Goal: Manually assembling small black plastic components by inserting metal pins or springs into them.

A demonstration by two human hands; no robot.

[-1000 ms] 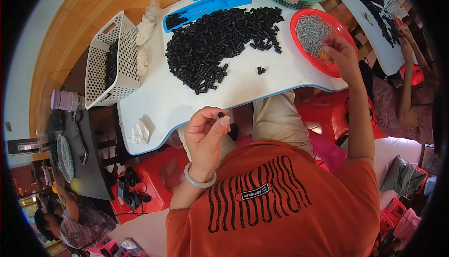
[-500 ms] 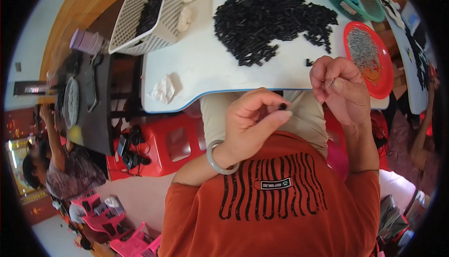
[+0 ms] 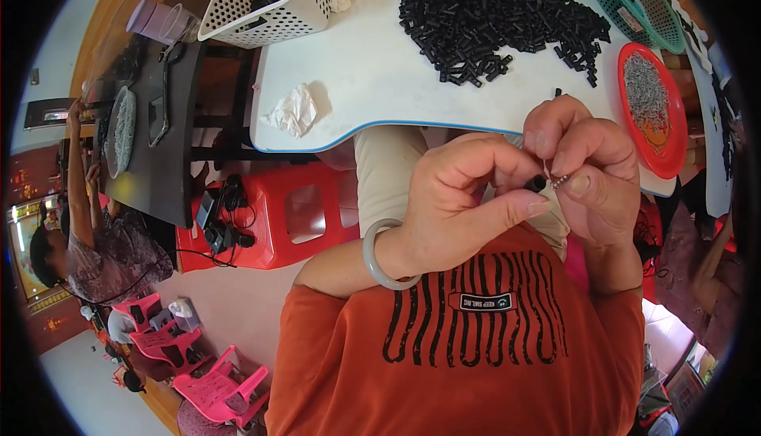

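Observation:
My left hand [image 3: 460,210] pinches a short black plastic tube [image 3: 537,184] between thumb and fingers, its round end pointing toward my right hand. A thin silver metal piece [image 3: 560,181] is gripped in the fingertips of my right hand [image 3: 596,166], close beside the tube; whether the two touch I cannot tell. Both hands are above my lap, near the table's front edge. A large pile of similar black tubes [image 3: 495,20] lies on the white table [image 3: 372,79]. To the right, a red plate [image 3: 675,147] holds many small silver metal pieces [image 3: 646,91].
A white perforated basket [image 3: 273,24] with black items stands back left, and a green basket [image 3: 634,0] back right. Crumpled white tissue [image 3: 293,111] lies at the table's left. Left of me are a red stool [image 3: 317,238] and a person [image 3: 115,250] by a dark table [image 3: 170,151].
My left hand has moved right and brought the black tube close to the metal piece in my right hand. The table and its contents have shifted upward and slightly right in view.

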